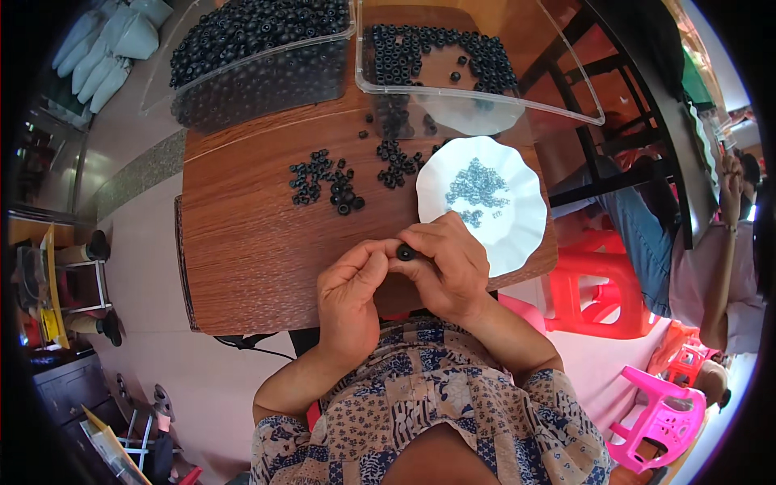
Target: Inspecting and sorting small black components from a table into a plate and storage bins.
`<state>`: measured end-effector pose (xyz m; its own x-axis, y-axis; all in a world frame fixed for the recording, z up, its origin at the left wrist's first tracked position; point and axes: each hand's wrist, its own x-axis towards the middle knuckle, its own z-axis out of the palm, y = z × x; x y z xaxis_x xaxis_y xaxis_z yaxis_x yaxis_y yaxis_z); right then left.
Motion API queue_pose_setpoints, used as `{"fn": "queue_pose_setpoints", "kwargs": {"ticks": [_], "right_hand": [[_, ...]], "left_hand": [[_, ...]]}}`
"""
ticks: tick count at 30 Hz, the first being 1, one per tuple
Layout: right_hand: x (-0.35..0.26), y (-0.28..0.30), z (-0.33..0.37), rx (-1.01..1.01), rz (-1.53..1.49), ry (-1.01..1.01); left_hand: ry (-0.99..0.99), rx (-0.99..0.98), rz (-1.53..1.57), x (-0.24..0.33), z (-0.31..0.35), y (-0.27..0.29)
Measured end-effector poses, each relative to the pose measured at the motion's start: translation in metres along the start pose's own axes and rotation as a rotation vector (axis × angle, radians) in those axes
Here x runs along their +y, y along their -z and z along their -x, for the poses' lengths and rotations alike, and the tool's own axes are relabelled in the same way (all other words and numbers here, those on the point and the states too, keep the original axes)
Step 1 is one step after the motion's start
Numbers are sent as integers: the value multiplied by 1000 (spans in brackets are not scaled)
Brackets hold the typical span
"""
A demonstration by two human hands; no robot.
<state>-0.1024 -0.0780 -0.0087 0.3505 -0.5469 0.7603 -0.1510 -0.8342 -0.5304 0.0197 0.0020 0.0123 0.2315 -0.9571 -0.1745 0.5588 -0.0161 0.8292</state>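
Observation:
A small round black piece with a hole in its middle sits at the meeting fingertips of both hands, above the table's near edge. My right hand pinches it between thumb and forefinger. From the other side, the closed thumb and fingers of my left hand grip its edge; anything else inside them is hidden. A white scalloped plate lies just beyond my right hand, bearing a spread of tiny shiny grey-blue parts. Several loose black pieces lie on the table ahead of my hands, with another cluster closer to the plate.
At the table's far side, a clear plastic bin is heaped with black pieces. Beside it, a clear tray holds more of them. The brown wooden table carries everything. Red stools and a seated person are at the right.

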Motion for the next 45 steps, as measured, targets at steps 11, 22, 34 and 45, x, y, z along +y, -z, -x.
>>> {"fn": "queue_pose_setpoints", "kwargs": {"ticks": [11,22,34,45], "right_hand": [[5,-4,-7,-39,-56,5],[-22,6,-12,-124,26,52],[-27,37,-1,-210,-40,-60],[-11,32,11,-207,-6,-42]], "left_hand": [[103,53,32,6,-2,-5],[-82,30,-148,26,-8,10],[-715,436,-1266,192,-222,31],[-739,228,-1084,139,-137,50]]}}
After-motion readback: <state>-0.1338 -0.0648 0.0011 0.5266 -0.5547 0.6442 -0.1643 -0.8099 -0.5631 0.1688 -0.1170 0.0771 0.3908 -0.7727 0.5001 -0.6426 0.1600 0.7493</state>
